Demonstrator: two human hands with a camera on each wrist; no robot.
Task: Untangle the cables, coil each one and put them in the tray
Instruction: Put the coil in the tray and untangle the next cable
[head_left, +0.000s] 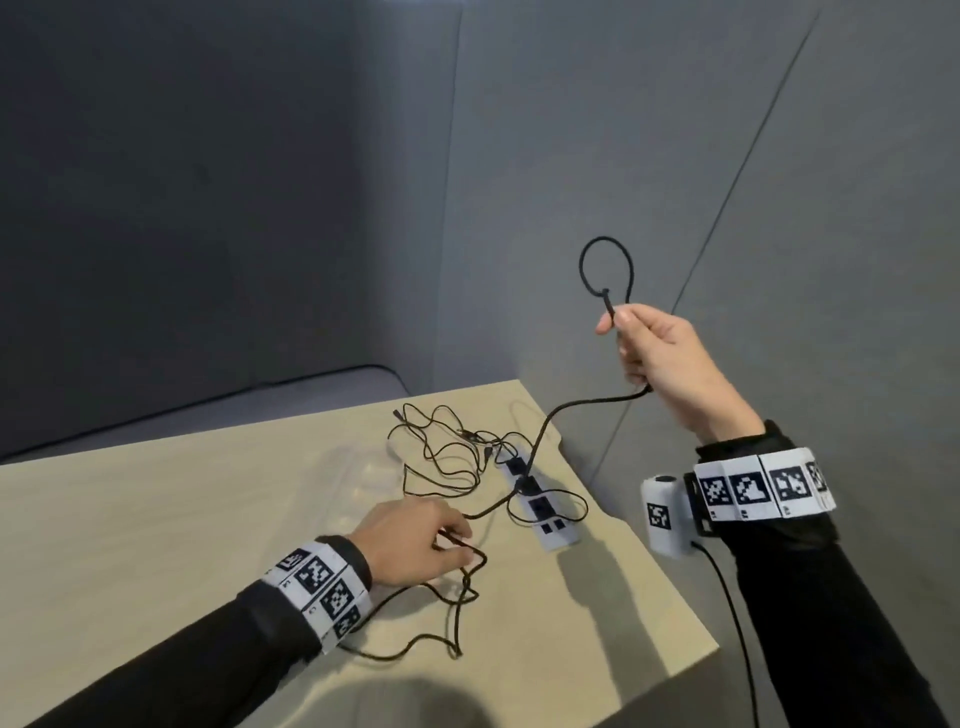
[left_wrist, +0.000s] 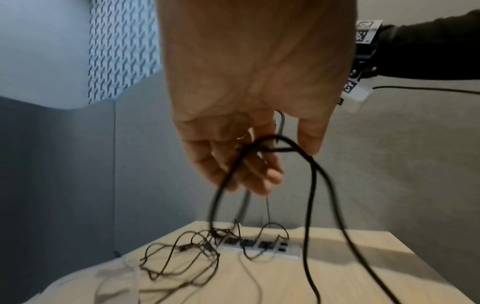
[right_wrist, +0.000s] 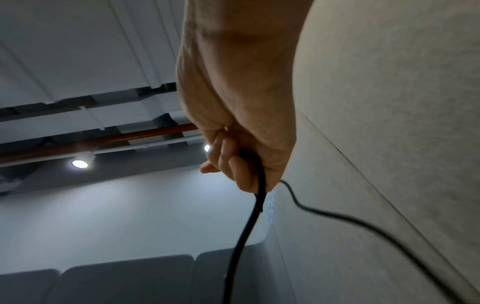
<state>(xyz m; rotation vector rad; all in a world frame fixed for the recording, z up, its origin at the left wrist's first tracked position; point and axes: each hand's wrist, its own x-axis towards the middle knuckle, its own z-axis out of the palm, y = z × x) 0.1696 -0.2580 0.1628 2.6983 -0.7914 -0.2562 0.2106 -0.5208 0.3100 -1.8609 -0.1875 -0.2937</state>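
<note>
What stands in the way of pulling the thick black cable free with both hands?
The thick black cable, gripped by the right hand and the left hand, runs down across the power strip, beside the thin cable tangle. Whether they interlock cannot be told. Loose loops also lie near the left hand.

Beige table (head_left: 218, 499) in front of me. On it, toward the far right corner: a white power strip (head_left: 540, 512) lying flat. Just left of the strip, a tangle of thin black cables (head_left: 441, 452). A thicker black cable (head_left: 447, 623) loops across the near surface.
</note>
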